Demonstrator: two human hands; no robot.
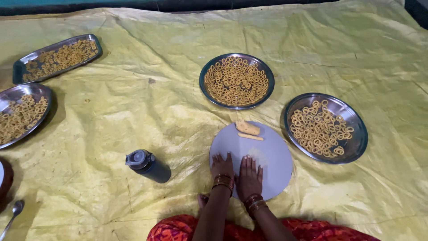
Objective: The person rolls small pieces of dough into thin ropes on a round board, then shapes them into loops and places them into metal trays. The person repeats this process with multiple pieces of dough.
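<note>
My left hand (222,167) and my right hand (249,176) lie flat, palms down, side by side on the near part of a round grey board (276,158). Both wrists wear bangles. Whatever is under the palms is hidden. At the board's far edge sit a lump of yellow dough (248,127) and a thin rolled strip of dough (250,136). Beyond the board stands a round steel plate (236,81) full of small dough rings. A second round steel plate (326,127) with rings is to the right of the board.
A yellow plastic sheet (133,107) covers the floor. A dark bottle (148,165) lies left of the board. Two steel trays with rings, a rectangular tray (55,58) and a round tray (22,114), are at far left. A spoon (13,214) lies at bottom left.
</note>
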